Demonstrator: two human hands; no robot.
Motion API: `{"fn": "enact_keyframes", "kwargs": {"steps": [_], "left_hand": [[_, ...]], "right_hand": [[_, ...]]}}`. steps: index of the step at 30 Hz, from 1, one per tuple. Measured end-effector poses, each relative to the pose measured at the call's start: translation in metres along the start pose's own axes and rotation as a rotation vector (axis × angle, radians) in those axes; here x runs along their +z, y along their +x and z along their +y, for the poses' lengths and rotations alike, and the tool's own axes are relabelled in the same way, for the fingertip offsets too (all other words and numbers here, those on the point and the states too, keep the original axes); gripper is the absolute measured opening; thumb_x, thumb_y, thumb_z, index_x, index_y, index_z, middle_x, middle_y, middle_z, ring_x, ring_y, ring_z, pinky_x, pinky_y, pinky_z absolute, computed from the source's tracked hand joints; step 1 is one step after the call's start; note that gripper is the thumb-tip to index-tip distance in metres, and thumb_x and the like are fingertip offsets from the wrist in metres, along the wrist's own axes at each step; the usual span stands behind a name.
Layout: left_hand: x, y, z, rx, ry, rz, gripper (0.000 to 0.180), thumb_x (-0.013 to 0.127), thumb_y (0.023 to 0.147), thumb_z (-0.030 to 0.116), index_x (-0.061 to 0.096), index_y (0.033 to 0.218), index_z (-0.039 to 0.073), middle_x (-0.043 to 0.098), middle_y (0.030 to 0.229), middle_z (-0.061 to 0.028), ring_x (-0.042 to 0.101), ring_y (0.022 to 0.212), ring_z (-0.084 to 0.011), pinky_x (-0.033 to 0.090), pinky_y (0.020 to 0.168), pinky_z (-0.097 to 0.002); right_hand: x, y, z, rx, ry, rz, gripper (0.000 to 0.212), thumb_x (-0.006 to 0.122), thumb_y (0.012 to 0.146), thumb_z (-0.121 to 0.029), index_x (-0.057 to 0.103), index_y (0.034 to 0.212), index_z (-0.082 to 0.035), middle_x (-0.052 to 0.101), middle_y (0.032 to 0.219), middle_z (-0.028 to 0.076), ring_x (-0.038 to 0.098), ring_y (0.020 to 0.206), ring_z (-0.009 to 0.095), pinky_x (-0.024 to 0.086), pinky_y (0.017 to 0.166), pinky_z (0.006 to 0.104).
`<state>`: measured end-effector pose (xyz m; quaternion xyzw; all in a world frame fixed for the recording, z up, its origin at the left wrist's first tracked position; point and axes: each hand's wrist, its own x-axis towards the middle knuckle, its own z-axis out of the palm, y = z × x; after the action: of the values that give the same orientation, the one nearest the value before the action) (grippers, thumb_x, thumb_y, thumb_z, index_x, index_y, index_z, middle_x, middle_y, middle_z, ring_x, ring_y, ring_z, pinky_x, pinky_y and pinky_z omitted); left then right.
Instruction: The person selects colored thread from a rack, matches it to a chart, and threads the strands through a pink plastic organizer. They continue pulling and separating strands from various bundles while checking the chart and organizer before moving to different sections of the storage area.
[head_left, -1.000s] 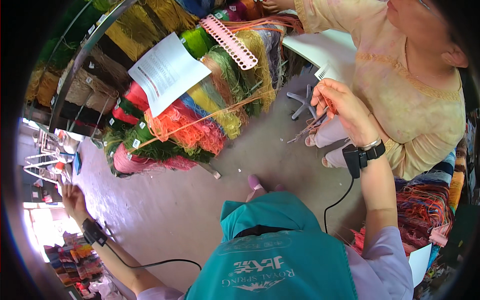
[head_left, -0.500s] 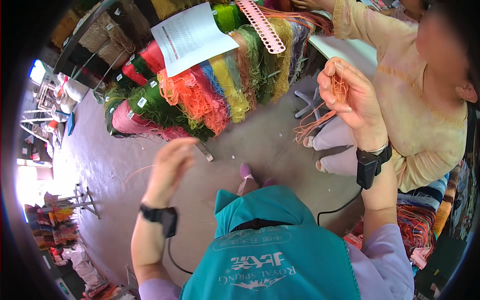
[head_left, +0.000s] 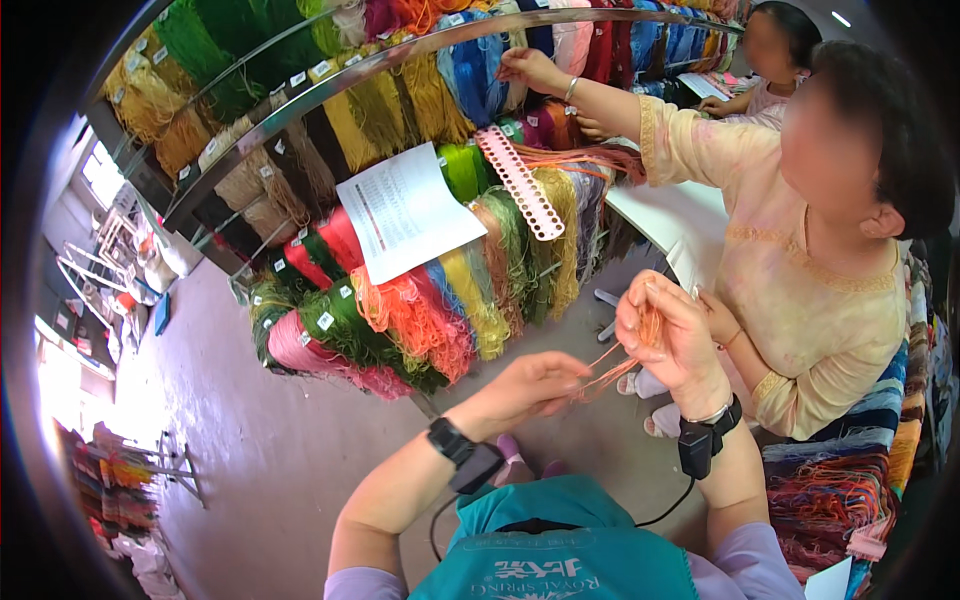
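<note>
1. Head view: the right hand (head_left: 684,338) grasps orange thread (head_left: 650,328) in its curled fingers, in front of the person.
2. Loose strands trail from it to the left hand (head_left: 525,387); whether that hand grips them, I cannot tell.
3. Beyond, white paper (head_left: 412,215) and a pink holed strip (head_left: 521,187) lie on colourful yarn (head_left: 420,325).

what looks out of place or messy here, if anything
The white printed sheet lies askew across the hanging skeins, partly covering them. The coral skein below it looks tangled, its strands bulging loosely. Loose ends also trail from the orange thread in the right hand.
</note>
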<state>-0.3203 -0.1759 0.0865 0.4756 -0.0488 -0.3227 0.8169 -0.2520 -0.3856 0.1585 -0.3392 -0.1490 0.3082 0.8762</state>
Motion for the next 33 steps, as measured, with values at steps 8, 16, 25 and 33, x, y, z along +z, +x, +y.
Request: {"fn": "enact_keyframes", "kwargs": {"steps": [8, 16, 25, 33], "left_hand": [[-0.026, -0.067, 0.062, 0.139, -0.039, 0.210, 0.040, 0.062, 0.088, 0.011, 0.048, 0.123, -0.002, 0.050, 0.074, 0.0030, 0.045, 0.057, -0.0051, 0.037, 0.049, -0.0172], [-0.049, -0.125, 0.102, 0.408, -0.038, 0.426, 0.035, 0.052, 0.093, 0.009, 0.047, 0.126, -0.002, 0.037, 0.070, 0.0031, 0.032, 0.052, -0.0032, 0.030, 0.046, -0.0160], [-0.146, -0.383, 0.123, 0.916, -0.094, 0.957, 0.044, 0.047, 0.095, 0.003, 0.036, 0.138, 0.001, 0.034, 0.070, 0.0029, 0.033, 0.053, -0.0036, 0.027, 0.044, -0.0157], [-0.099, -0.325, 0.091, 0.320, 0.457, 1.532, 0.034, 0.057, 0.092, 0.011, 0.054, 0.125, 0.004, 0.058, 0.082, 0.0032, 0.040, 0.054, -0.0003, 0.030, 0.045, -0.0141]], "right_hand": [[-0.039, -0.006, 0.002, -0.077, 0.188, 0.145, 0.018, 0.043, 0.098, -0.020, 0.051, 0.094, -0.004, 0.055, 0.079, 0.010, 0.053, 0.062, 0.017, 0.034, 0.038, 0.0179], [-0.088, 0.021, 0.043, -0.032, 0.272, 0.122, 0.019, 0.041, 0.099, -0.019, 0.053, 0.097, -0.004, 0.065, 0.103, 0.014, 0.066, 0.098, 0.024, 0.040, 0.043, 0.0192], [-0.150, 0.048, 0.068, 0.152, 0.159, 0.341, 0.017, 0.049, 0.095, -0.018, 0.060, 0.089, -0.006, 0.068, 0.081, 0.009, 0.068, 0.073, 0.023, 0.050, 0.051, 0.0249], [-0.133, 0.071, 0.047, 0.130, 0.126, 0.300, 0.019, 0.049, 0.096, -0.017, 0.060, 0.096, -0.002, 0.068, 0.087, 0.014, 0.068, 0.076, 0.024, 0.055, 0.056, 0.0291]]}}
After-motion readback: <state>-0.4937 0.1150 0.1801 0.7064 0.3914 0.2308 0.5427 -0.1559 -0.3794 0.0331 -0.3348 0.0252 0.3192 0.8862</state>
